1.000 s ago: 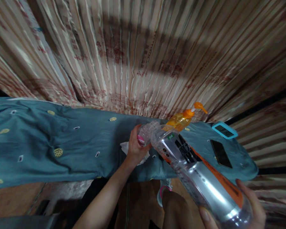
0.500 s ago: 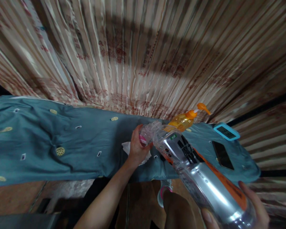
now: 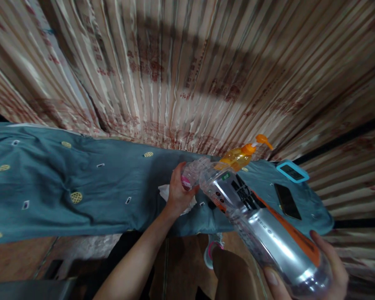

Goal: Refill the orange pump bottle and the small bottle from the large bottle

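My right hand (image 3: 331, 266) is closed round the base of a large clear plastic bottle (image 3: 268, 229) with a silver and orange label. The bottle is tilted, its neck end up and to the left. My left hand (image 3: 179, 191) is wrapped round a small clear plastic bottle (image 3: 195, 171) with a pink patch. The two bottles' necks meet or overlap; I cannot tell whether they touch. Under my left hand lies a crumpled white tissue (image 3: 164, 191). Just behind the large bottle's neck is an orange pump bottle (image 3: 237, 158).
A blue-framed digital clock (image 3: 292, 171) and a dark phone (image 3: 287, 201) lie on the right of the narrow teal-covered surface (image 3: 112, 179). Pleated patterned curtains (image 3: 181, 75) hang right behind it. Below its front edge are a leg and a shoe (image 3: 209, 254).
The whole view has shifted slightly, so things sit a little further left. Both hands keep their hold on the two bottles, with little change between them.
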Motion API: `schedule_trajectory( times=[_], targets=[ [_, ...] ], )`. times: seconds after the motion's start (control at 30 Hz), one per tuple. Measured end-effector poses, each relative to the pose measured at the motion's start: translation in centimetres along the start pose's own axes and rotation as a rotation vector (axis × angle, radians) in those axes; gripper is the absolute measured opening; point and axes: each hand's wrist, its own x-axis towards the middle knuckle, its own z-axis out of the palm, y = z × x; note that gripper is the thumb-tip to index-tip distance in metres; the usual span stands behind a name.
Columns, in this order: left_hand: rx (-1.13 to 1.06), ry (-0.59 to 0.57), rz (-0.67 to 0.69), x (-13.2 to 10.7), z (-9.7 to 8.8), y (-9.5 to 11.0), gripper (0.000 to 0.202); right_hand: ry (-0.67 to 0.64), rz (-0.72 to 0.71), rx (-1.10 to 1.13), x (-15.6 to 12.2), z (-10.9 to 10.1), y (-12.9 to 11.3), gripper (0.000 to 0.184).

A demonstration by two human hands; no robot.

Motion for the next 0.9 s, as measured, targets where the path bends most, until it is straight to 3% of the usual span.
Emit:
schedule_trajectory(
  times=[0.23,0.57,0.9],
  targets=[
    [-0.001,0.008,0.005,0.1,0.0,0.2,0.087,-0.028,-0.042,0.006,0.5,-0.2,1.3,0.111],
    [-0.003,0.009,0.009,-0.1,0.2,-0.2,0.088,0.004,0.090,0.036,0.4,0.3,-0.8,0.115],
    [-0.005,-0.010,-0.004,-0.1,-0.1,0.3,0.088,0.024,0.101,0.050,0.2,0.4,-0.6,0.119]
  ],
)
